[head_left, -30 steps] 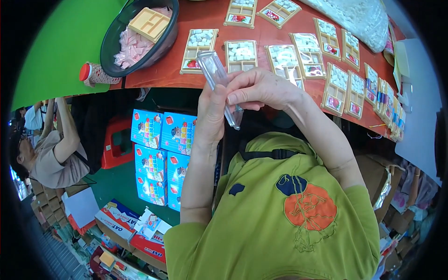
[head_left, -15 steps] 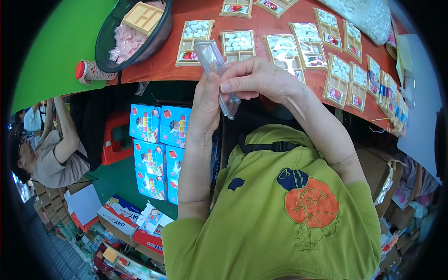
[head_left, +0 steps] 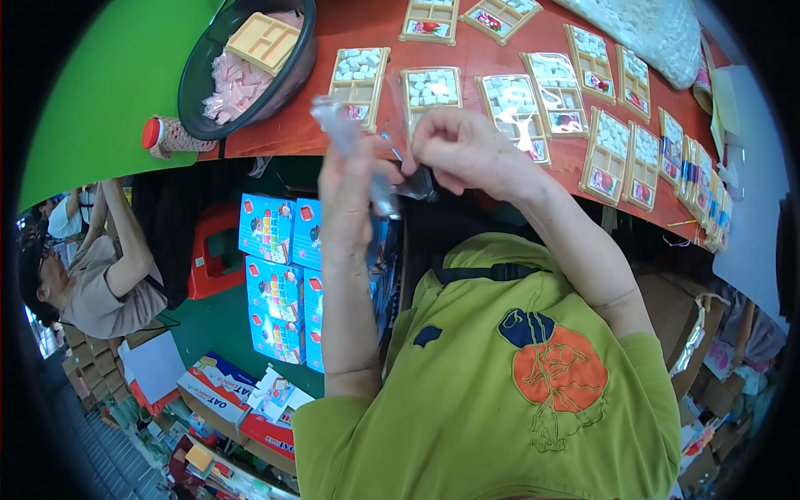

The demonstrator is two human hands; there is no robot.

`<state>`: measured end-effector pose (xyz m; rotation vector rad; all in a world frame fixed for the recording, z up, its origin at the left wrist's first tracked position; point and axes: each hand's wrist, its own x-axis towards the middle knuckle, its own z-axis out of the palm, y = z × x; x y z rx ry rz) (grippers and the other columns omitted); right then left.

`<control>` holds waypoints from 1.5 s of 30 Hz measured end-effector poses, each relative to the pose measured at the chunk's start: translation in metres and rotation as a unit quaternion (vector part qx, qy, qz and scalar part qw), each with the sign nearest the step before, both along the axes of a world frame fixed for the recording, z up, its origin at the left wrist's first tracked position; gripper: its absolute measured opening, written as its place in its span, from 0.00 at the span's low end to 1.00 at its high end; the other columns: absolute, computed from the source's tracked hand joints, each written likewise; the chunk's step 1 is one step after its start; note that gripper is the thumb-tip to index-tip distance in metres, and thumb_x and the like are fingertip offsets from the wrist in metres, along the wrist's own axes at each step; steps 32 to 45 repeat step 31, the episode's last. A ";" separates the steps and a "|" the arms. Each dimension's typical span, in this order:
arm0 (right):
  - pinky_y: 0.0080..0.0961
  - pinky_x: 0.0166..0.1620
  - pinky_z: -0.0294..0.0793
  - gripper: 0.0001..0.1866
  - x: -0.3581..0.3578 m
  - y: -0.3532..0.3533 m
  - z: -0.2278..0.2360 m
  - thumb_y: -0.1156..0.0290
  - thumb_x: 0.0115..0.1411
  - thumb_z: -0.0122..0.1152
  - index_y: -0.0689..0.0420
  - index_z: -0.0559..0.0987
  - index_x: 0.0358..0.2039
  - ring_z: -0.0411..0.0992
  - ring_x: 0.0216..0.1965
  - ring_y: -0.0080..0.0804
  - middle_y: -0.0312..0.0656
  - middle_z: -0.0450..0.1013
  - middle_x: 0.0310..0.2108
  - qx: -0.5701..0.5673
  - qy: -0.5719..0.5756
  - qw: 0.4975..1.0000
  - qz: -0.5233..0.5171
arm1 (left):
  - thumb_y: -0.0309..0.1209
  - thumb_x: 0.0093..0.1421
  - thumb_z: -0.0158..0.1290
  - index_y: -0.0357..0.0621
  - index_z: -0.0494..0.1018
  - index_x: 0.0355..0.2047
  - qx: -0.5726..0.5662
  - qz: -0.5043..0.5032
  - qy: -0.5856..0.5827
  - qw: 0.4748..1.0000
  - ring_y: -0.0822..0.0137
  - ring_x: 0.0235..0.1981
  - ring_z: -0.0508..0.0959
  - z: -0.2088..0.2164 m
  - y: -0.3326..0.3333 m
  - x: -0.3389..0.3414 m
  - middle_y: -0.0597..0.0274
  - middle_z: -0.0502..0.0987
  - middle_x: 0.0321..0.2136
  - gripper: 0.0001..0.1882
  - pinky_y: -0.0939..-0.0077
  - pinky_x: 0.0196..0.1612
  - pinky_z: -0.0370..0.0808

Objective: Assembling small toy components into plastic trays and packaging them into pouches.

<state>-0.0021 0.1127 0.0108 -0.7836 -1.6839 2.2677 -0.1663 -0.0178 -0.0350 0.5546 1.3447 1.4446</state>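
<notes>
Since the earlier frames the clear plastic sleeve [head_left: 354,150] has dropped from standing above the hands to lying tilted between them, and it now shows blurred. The left hand [head_left: 354,187] has risen a little and is closed around the sleeve's lower part, fingers wrapped on it. The right hand [head_left: 467,150] has come nearer to the left and pinches a small dark piece [head_left: 421,179] at the sleeve's lower end; what that piece is cannot be told. Both hands hang just over the near edge of the table [head_left: 292,133], in front of the person's chest.

The sleeve is thin, glossy and see-through, long and narrow, with creases that catch the light. The table top is a smooth reddish-brown surface. On it lie many flat tan trays [head_left: 429,87] of stiff plastic, rectangular, split into compartments; most hold small white squares and a red bit under a shiny clear cover. At the far left stands a round black bowl [head_left: 200,117] with pale pink wrappers and one empty tan tray inside. Just beside the bowl lies a bottle [head_left: 171,137] with a red cap in a knitted cover. A green sheet [head_left: 92,92] lies left of that. Below the table edge are blue printed boxes [head_left: 275,283], glossy cardboard, stacked near a red stool [head_left: 217,258]. Another person [head_left: 100,275] sits at the left.
</notes>
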 end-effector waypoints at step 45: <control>0.32 0.25 0.81 0.36 -0.060 0.025 -0.039 0.61 0.67 0.50 0.59 0.51 0.70 0.80 0.25 0.46 0.58 0.79 0.39 0.433 -0.124 0.892 -0.027 | 0.39 0.56 0.65 0.34 0.62 0.56 0.030 0.054 0.169 0.984 0.70 0.42 0.78 -0.007 0.031 -0.022 0.55 0.77 0.42 0.34 0.74 0.45 0.75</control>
